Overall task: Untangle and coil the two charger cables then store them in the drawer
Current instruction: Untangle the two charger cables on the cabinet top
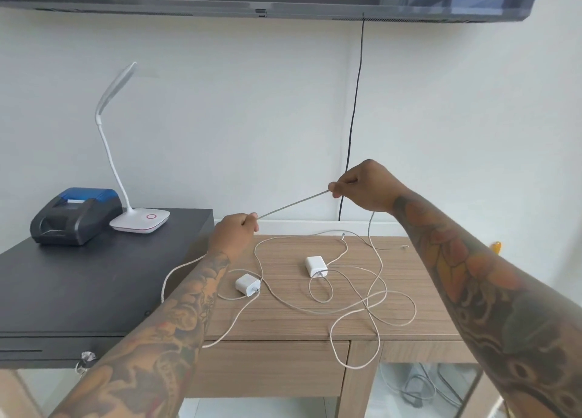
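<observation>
Two white charger cables [346, 307] lie tangled in loose loops on the wooden table [283, 323]. One white adapter [247, 285] sits left of centre and a second adapter [315, 266] lies further back. My left hand [234, 233] and my right hand [365, 186] are both raised above the table. Each pinches the same cable, and a straight taut stretch [293, 203] runs between them. From the right hand the cable drops to the tangle. One loop hangs over the table's front edge, in front of the closed drawer [274, 367].
A black cash drawer box [78, 291] stands at the left, carrying a small black and blue printer [75, 216] and a white desk lamp [140, 219]. A black cord [354, 118] hangs down the wall from the screen above. More cables lie on the floor under the table.
</observation>
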